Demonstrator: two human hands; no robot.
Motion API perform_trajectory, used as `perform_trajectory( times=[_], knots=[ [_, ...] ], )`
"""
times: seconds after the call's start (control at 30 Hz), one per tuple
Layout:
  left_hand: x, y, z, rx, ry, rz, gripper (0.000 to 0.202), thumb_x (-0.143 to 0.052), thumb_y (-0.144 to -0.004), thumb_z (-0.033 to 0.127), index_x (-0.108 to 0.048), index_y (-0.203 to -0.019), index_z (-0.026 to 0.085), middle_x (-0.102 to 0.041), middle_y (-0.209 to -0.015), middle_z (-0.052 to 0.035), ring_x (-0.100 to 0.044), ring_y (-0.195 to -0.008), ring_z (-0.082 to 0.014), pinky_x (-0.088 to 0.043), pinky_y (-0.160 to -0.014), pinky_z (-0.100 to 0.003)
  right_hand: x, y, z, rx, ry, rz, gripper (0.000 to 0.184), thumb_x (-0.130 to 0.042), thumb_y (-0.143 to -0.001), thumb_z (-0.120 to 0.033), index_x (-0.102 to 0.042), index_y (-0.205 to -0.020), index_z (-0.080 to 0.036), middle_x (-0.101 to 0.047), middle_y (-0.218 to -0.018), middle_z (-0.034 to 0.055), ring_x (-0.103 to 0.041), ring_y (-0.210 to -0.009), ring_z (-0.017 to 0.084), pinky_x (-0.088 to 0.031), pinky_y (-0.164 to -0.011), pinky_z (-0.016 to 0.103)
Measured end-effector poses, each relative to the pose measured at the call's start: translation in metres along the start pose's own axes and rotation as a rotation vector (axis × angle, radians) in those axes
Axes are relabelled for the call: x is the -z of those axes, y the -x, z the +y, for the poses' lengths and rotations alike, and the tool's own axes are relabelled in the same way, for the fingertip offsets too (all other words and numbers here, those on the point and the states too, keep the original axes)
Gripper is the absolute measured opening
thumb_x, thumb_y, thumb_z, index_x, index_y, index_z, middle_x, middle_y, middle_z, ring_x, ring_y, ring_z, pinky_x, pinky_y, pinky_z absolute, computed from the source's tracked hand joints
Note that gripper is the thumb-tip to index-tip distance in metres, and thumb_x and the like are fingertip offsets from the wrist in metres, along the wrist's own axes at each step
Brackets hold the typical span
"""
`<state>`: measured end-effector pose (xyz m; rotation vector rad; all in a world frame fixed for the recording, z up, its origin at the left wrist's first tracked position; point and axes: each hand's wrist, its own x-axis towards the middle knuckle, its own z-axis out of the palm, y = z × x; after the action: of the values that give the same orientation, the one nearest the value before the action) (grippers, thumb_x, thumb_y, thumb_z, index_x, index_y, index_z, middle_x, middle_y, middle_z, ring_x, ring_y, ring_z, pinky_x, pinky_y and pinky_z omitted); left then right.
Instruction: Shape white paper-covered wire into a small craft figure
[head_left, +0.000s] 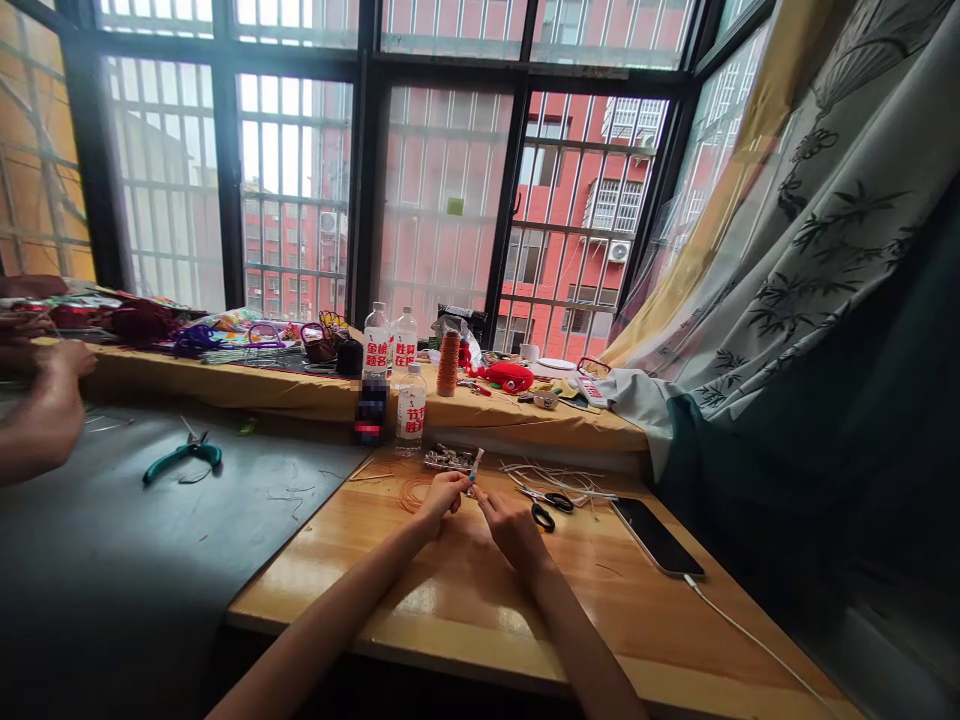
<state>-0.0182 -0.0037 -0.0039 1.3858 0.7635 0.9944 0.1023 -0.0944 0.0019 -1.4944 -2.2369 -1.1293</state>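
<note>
Both my hands meet over the wooden table (465, 600). My left hand (441, 497) is closed in a pinch on a small white stick-like piece (475, 464) that points up and away. My right hand (511, 524) is closed too, its fingertips pinching at the lower end of the same piece. A coil of thin orange wire (411, 494) lies just left of my left hand. Black-handled scissors (551, 503) lie just right of my right hand, beside a bundle of pale strips (559, 478).
A phone (657, 536) with a white cable lies at the right. Plastic bottles (410, 408), a copper wire spool (448, 363) and a red toy (508, 376) stand on the yellow sill. Teal pliers (182, 455) lie on the dark table (135, 560). Another person's hand (45, 415) works at far left.
</note>
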Motion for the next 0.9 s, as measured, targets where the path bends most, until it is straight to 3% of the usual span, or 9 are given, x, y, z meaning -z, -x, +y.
perform_trajectory(
  times=[0.3,0.9],
  knots=[
    [0.0008,-0.0009,-0.0039,-0.005,0.022,-0.017,0.031,-0.061,-0.057,0.042,-0.050,-0.058,0.013,-0.041,-0.040,0.0072,-0.030,-0.027,-0.0025,-0.017,-0.030,-0.018,0.0075,-0.0013,0.0005,-0.033,-0.033,-0.020,0.034,-0.037,-0.081,-0.008,-0.047,-0.113,-0.014,-0.058,-0.075,0.0064,-0.054,-0.068,0.015,-0.039,-0.057,0.023],
    [-0.0001,0.0039,0.0011,0.017,-0.002,-0.023,0.027,-0.058,-0.062,0.039,-0.051,-0.057,0.013,-0.036,-0.037,0.0086,-0.027,-0.027,-0.0025,-0.017,-0.032,-0.018,0.0053,-0.0003,-0.0003,-0.047,-0.020,0.017,0.034,-0.036,-0.081,-0.006,-0.049,-0.111,-0.015,-0.057,-0.073,0.0058,-0.053,-0.067,0.014,-0.038,-0.058,0.024]
  ],
)
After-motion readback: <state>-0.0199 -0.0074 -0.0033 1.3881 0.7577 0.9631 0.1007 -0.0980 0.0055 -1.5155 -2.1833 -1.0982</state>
